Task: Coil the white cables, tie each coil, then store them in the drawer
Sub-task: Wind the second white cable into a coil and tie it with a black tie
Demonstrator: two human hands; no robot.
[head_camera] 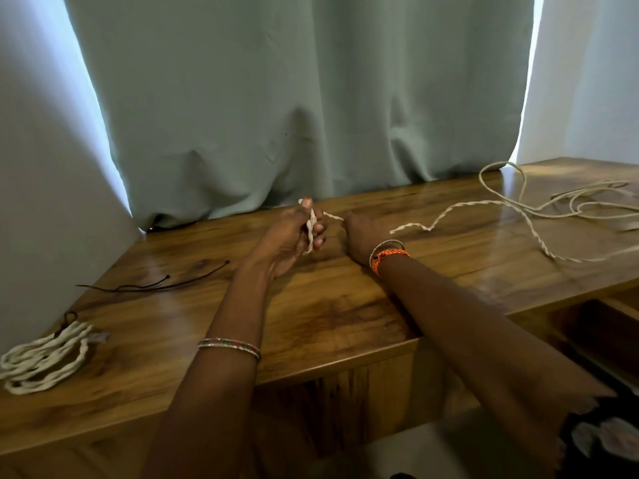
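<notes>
with our left hand (294, 233) gripping the cable's end and our right hand (359, 236) pinching the white cable (449, 210) just beside it, we feared the loose tangle on the desk (345, 305) would snag.

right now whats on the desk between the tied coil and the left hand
In the head view, two thin dark ties lie on the desk between the tied coil and the left hand.

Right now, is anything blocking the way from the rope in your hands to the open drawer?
Nothing visible: the cable sits in the left hand; only bare tabletop lies between it and the open drawer.
</notes>
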